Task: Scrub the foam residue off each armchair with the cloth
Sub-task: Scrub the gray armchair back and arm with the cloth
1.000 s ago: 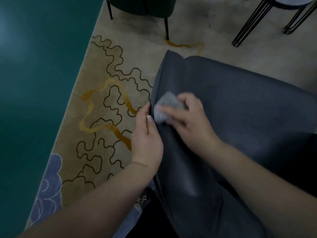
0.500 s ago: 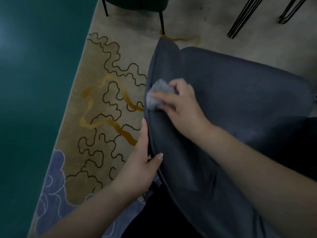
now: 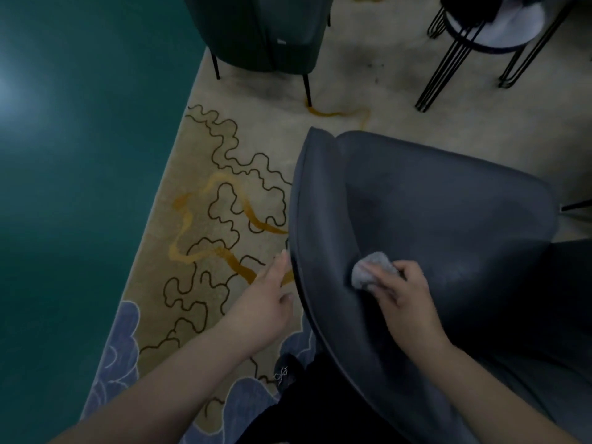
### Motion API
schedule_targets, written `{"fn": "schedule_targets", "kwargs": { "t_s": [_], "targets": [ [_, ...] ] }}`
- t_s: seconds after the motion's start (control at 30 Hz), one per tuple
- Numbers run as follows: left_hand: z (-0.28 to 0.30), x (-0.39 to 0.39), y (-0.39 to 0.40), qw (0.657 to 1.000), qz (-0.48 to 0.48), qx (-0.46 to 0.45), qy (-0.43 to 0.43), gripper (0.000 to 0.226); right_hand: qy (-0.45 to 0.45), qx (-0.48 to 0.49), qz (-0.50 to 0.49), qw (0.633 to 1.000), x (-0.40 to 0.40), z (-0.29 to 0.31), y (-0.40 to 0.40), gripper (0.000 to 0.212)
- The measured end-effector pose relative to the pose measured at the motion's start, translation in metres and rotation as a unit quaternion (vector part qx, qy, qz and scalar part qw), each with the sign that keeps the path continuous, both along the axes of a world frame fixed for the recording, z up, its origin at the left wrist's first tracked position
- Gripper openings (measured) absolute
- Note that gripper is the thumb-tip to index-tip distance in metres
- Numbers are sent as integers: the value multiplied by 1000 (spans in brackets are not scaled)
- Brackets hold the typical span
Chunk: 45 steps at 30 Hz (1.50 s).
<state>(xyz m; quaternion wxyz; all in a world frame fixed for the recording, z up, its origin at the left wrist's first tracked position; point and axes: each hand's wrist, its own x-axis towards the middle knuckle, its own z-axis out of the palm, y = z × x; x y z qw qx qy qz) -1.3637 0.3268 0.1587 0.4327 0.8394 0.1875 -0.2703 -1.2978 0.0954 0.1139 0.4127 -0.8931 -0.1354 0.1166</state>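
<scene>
My right hand [image 3: 405,294] pinches the bunched cloth [image 3: 373,272] against the grey armchair [image 3: 448,219], inside its near arm. My left hand [image 3: 269,299], fingers relaxed, rests outside that arm. Unbraced, the chair might slide; I see no foam, so I could miss patches.

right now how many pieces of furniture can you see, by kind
armchairs: 2, the grey armchair being wiped and a dark green armchair beyond it
wire-legged side table: 1
total: 3

Bare forearms, no sleeves; black shoe [image 3: 285,371] with small silver ornament.
</scene>
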Motion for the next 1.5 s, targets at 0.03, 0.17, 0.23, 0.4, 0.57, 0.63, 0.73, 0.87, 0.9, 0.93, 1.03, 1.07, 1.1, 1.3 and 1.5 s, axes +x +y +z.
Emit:
{"fn": "schedule_targets", "kwargs": {
  "t_s": [0.03, 0.17, 0.23, 0.4, 0.57, 0.63, 0.73, 0.87, 0.9, 0.93, 1.03, 1.07, 1.1, 1.3, 1.5],
  "targets": [
    [3, 2, 8, 999, -27, 44, -11, 70, 28, 9, -45, 999, 8, 4, 6, 49],
    [15, 7, 44, 985, -75, 155, -23, 65, 42, -4, -63, 997, 42, 23, 31, 38],
    [21, 7, 63, 975, -94, 202, -20, 63, 17, -19, -46, 999, 60, 37, 46, 37],
    [26, 12, 126, 952, -133, 274, -27, 61, -10, -35, -61, 997, 93, 63, 105, 35],
    [29, 32, 218, 935, -180, 302, -49, 60, -13, -57, -83, 995, 110, 73, 191, 33],
    [31, 44, 257, 930, -190, 310, -58, 59, 0, -65, -86, 994, 114, 75, 227, 30],
    [37, 61, 304, 923, -198, 322, -70, 58, 10, -76, -77, 994, 122, 73, 276, 29],
    [45, 90, 348, 918, -212, 328, -70, 58, 28, -91, -71, 993, 147, 72, 317, 31],
    [46, 99, 356, 917, -214, 331, -69, 58, 29, -95, -72, 992, 155, 72, 324, 32],
    [46, 110, 363, 915, -214, 334, -68, 57, 30, -101, -75, 992, 164, 72, 329, 32],
    [46, 144, 379, 915, -212, 338, -65, 57, 35, -116, -87, 989, 195, 73, 341, 33],
    [46, 157, 383, 914, -213, 339, -64, 57, 36, -116, -90, 989, 208, 73, 344, 33],
    [45, 171, 386, 913, -215, 341, -63, 57, 39, -117, -90, 988, 222, 73, 347, 33],
    [45, 264, 395, 907, -221, 353, -56, 57, 51, -118, -47, 991, 310, 69, 362, 34],
    [53, 343, 386, 900, -238, 359, -69, 55, 45, -93, -49, 993, 388, 78, 366, 34]
  ]
}}
